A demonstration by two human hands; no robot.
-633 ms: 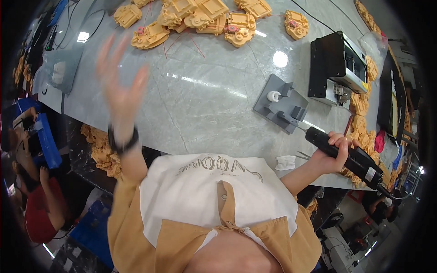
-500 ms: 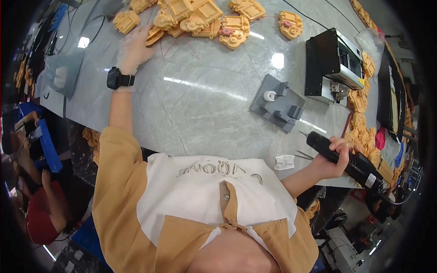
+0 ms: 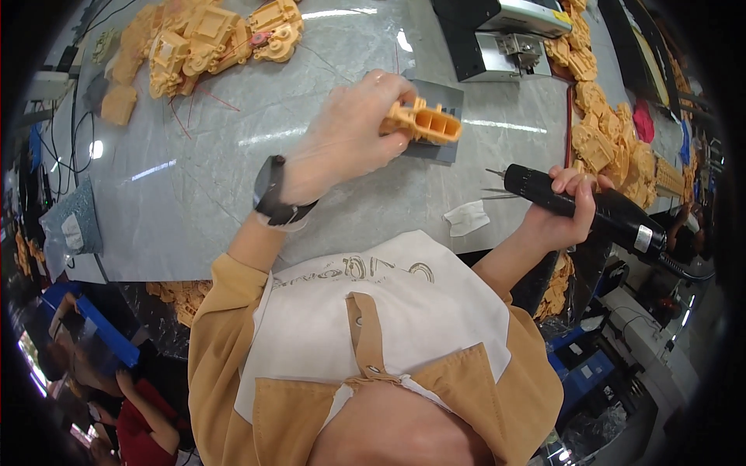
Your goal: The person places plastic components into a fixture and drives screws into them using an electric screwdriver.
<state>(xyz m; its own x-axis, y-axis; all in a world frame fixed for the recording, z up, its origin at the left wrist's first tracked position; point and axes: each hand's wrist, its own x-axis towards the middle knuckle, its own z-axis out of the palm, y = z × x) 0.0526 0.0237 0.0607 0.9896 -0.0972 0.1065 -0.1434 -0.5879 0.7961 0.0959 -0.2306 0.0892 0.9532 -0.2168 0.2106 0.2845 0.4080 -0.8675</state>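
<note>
Brought from the orange pile [image 3: 208,35], the left hand [image 3: 350,128] is held at the grey fixture [image 3: 449,97], an orange plastic housing [image 3: 437,126] pinched between thumb and fingers. By the right hand's [image 3: 566,208] curled fingers, a black electric screwdriver [image 3: 622,221] is clasped.

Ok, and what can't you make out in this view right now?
All in the head view:
- Grey fixture: mostly hidden by the left hand and the yellow plastic housing it holds; whether housing and fixture touch is unclear.
- Housing's gripped end: hidden inside that grip.
- Black-and-silver machine: cut off by the upper edge.
- Electric screwdriver: partly covered by the right hand; its bit is too small to read.
</note>
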